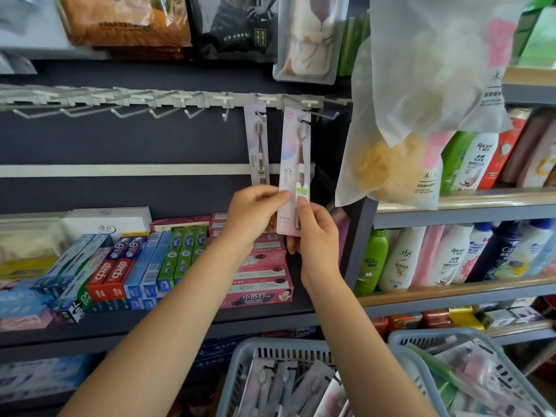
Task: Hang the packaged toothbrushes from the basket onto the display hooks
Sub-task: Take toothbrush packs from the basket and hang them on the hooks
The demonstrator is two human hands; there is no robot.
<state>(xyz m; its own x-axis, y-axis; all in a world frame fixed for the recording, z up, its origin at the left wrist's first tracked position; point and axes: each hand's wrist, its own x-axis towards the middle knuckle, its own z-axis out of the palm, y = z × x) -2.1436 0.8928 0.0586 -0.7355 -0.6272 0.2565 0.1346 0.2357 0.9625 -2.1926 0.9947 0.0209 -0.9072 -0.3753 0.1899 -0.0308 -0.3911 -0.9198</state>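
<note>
Two hands are holding one packaged toothbrush up against the dark display panel. The left hand is pinching the pack's lower left edge, thumb pressed across the front of the glossy card. The right hand is gripping the bottom right corner, thumb lying over the clear blister and the other fingers curled behind. The pack is a long, narrow card in pale pink and blue, with a moulded plastic bubble over a slim brush and a small green label near the handle; the vertical lettering on it is too blurred to read with certainty. Its punched top is sitting at a wire hook on the grey metal rail, though I cannot tell whether the hole is fully threaded. Just beside it on the left, a second toothbrush pack is hanging straight down from its own hook.

Bare bent-wire hooks are running leftward along the rail. On the shelf below, rectangular cardboard toothpaste boxes are lying stacked, one pink box reading "BAKING SODA TOOTHPASTE". At the bottom, a grey slotted plastic basket is holding more flat packaged toothbrushes. A frosted translucent bag with a yellow mesh puff inside is hanging at upper right, beside bottles marked "Rocler".
</note>
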